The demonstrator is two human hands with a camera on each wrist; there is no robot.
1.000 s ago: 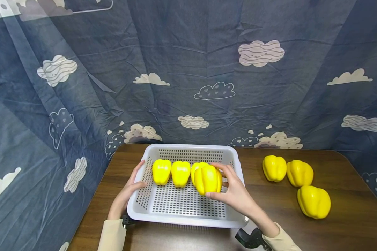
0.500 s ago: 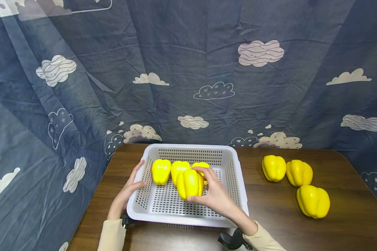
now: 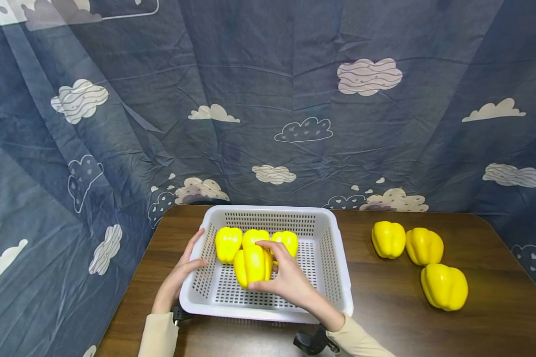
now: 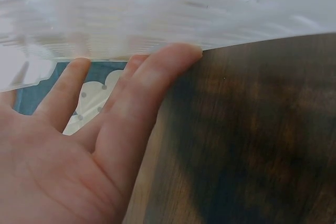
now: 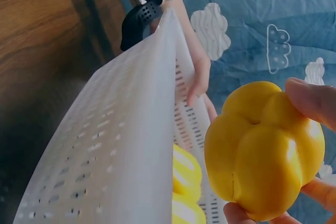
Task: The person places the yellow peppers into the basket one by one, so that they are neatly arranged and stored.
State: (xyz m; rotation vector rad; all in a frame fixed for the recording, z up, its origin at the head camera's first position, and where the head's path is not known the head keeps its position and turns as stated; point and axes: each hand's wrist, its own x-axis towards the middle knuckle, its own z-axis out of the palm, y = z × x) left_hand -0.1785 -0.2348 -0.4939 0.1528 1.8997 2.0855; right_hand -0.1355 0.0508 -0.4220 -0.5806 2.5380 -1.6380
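You're apparently mid-placement, right hand [image 3: 288, 278] pinching a pepper [image 3: 250, 267] over the basket [image 3: 268, 314], left hand [image 3: 176, 277] straight-fingered against its side; next, lower gently.

Room here at the basket's [image 3: 245, 313] back right; three yellow peppers [image 3: 255, 236] line the back left to middle; right forearm [image 3: 321, 307] bars the front right; left hand [image 3: 180, 273] blocks the left rim.
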